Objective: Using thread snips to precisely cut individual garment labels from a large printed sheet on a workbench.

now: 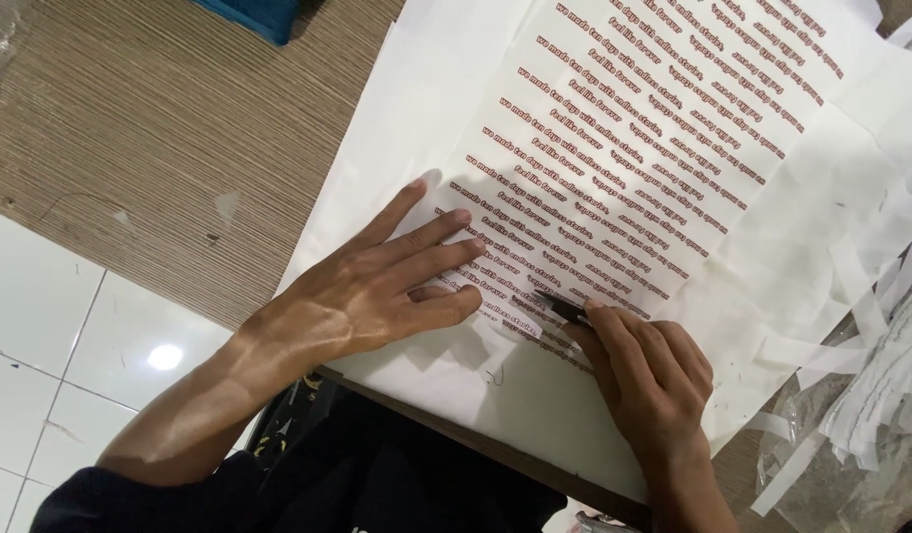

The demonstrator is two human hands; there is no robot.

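Right hand [646, 370] grips knife [560, 305], on printed sheet [634, 138]

white tiled floor [41, 326], woven brown mat [180, 128]

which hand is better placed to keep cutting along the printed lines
Right. The right hand grips the small dark cutting tool with its tip on the printed sheet; the left hand lies flat, pinning the sheet.

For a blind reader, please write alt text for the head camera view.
A left hand lies flat on a white printed sheet while the right hand presses a thin dark tool to it. Paper strips lie at right.
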